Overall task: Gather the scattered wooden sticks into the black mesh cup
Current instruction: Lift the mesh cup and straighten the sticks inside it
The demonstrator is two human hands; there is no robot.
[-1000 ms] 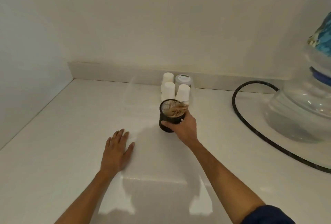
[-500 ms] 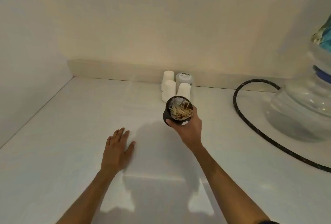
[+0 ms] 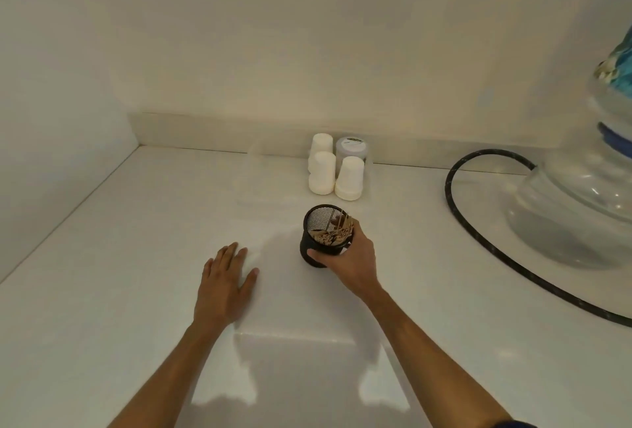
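Note:
The black mesh cup (image 3: 316, 222) stands near the middle of the white counter, its mouth tipped slightly toward me. A bundle of thin wooden sticks (image 3: 337, 234) lies inside it, leaning against the right wall. My right hand (image 3: 349, 258) is wrapped around the cup's lower right side. My left hand (image 3: 224, 279) lies flat on the counter to the left of the cup, fingers spread, holding nothing. No loose sticks show on the counter.
Three upturned white cups (image 3: 349, 178) and a grey-lidded jar (image 3: 352, 150) cluster by the back wall behind the mesh cup. A black hose (image 3: 478, 239) curves across the right side to a large clear water jug (image 3: 581, 209). Walls close the left and back.
The cup was lifted and tilted toward me half a second ago; now it sits lower and more upright, with my right hand still on it. My left hand has stayed flat.

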